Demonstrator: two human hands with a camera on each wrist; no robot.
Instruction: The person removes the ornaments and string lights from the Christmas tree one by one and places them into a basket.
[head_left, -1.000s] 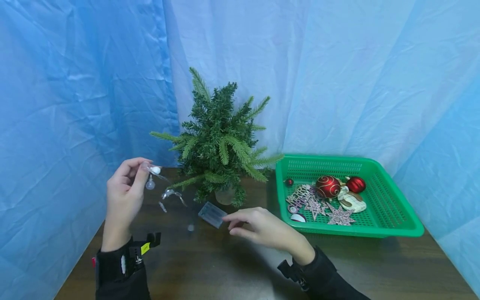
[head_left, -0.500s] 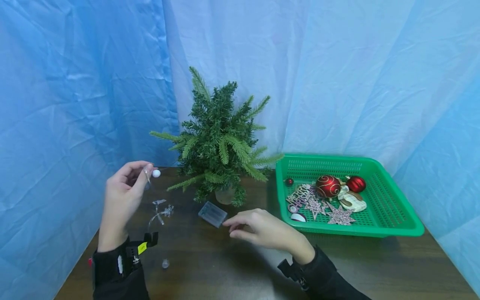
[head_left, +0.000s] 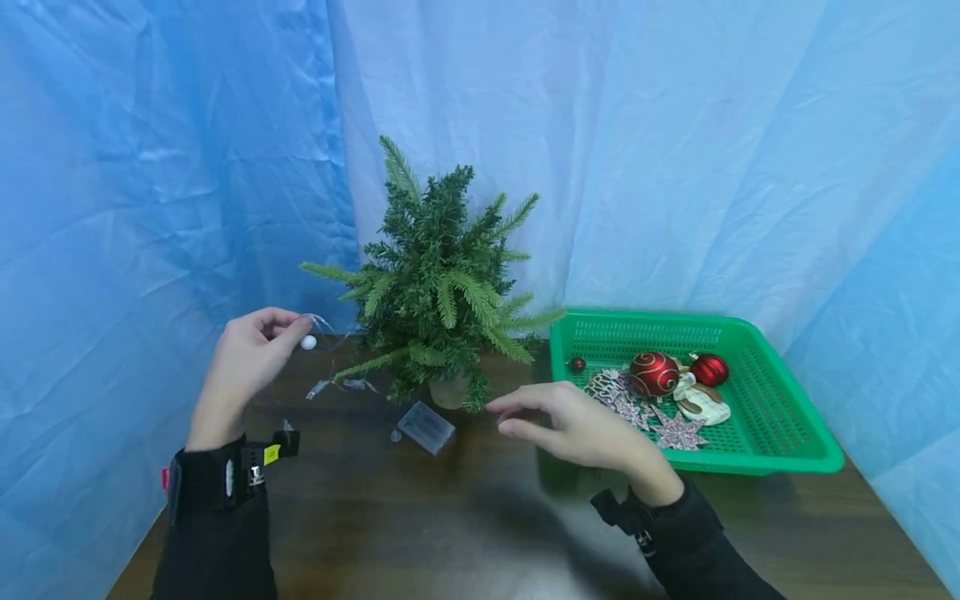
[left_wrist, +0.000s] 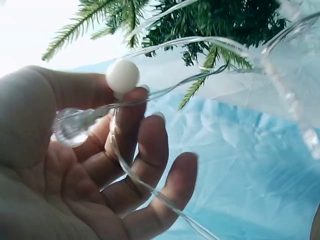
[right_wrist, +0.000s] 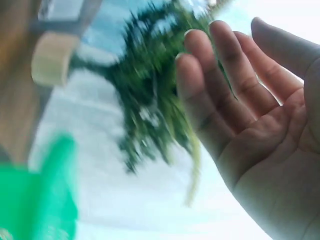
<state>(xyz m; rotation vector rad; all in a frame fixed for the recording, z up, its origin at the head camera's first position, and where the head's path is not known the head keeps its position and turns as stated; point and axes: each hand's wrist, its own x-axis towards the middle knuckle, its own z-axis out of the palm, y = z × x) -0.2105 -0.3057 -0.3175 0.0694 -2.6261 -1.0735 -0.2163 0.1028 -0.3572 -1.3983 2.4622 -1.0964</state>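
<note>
Between thumb and index finger, my left hand (head_left: 247,358) pinches the wire of a string of fairy lights left of the small artificial Christmas tree (head_left: 442,267). A white ball bulb (left_wrist: 122,76) sits at the fingertips, and a clear bulb (left_wrist: 71,131) hangs over the palm. The wire loops toward the tree's lower left branches. A clear battery box (head_left: 426,428) lies on the table before the tree's pale base (head_left: 448,392). My right hand (head_left: 581,427) hovers between that base and the green basket (head_left: 813,408), fingers loosely bent, palm bare in the right wrist view.
Inside the basket lie red baubles (head_left: 655,374), glittery stars (head_left: 678,429) and a white-and-brown figure (head_left: 702,400). A clear round bulb (head_left: 395,435) rests beside the battery box. Blue curtains (head_left: 675,167) stand behind and at both sides of the dark wooden table (head_left: 420,533).
My right hand has moved right and up, away from the battery box. My left hand has shifted slightly upward, and the hanging lights have swung toward the tree.
</note>
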